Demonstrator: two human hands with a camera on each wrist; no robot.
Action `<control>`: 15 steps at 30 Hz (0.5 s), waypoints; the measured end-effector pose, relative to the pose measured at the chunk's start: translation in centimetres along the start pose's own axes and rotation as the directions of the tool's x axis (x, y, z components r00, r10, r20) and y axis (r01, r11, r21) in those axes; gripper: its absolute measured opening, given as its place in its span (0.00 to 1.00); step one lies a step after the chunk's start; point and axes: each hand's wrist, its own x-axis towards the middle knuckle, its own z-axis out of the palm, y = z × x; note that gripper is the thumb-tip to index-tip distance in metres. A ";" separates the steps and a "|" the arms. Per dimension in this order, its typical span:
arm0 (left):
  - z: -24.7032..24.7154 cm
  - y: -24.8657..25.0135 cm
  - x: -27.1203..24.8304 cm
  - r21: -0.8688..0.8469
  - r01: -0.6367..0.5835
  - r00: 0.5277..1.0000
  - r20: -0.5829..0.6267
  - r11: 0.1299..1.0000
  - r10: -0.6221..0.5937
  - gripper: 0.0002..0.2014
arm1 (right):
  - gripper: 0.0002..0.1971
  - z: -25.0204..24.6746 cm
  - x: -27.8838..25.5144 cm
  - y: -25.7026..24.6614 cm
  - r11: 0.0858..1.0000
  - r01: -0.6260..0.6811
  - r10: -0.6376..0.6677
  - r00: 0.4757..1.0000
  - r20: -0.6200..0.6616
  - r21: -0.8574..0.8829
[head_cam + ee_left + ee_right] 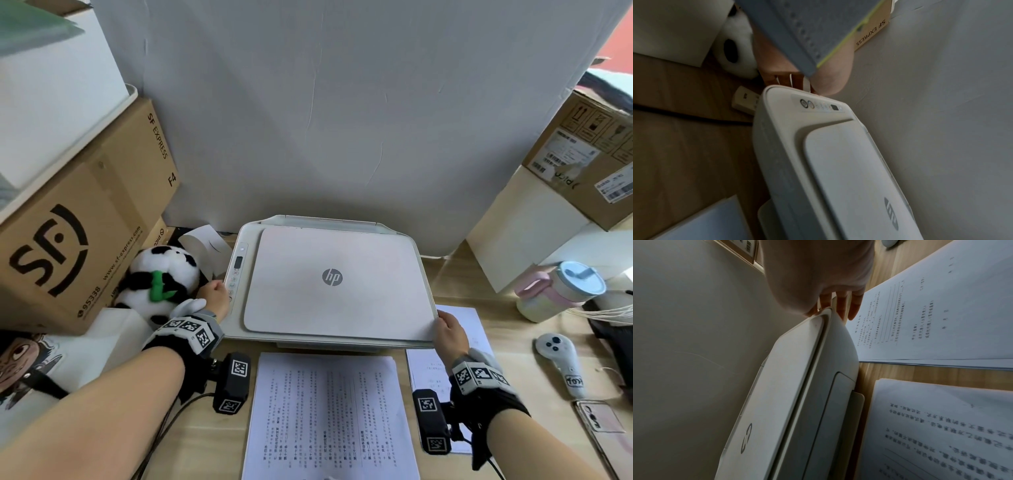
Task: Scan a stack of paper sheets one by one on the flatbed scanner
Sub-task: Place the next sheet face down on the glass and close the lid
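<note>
A white HP flatbed scanner (335,284) sits mid-desk with its lid (789,369) down. My right hand (450,330) pinches the lid's front right corner, thumb on top and fingers (841,308) reaching below the edge. At the scanner's left side my left hand (214,296) is curled loosely beside the control panel (822,104), one fingertip touching its outer edge. It holds nothing. A stack of printed sheets (329,411) lies in front of the scanner. A second pile of sheets (476,329) lies on the desk under my right hand.
A panda plush (164,277) and an SF cardboard box (78,222) crowd the left side. On the right are white and brown boxes (527,233), a pastel bottle (561,291), a white controller (561,356) and a phone (603,425). A white backdrop stands behind.
</note>
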 end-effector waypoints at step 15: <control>1.3 -3.7 -5.9 -0.036 -0.109 0.984 -0.145 0.993 0.103 0.23 | 0.19 1.7 -2.3 2.3 0.987 0.052 -0.039 0.995 -0.090 0.153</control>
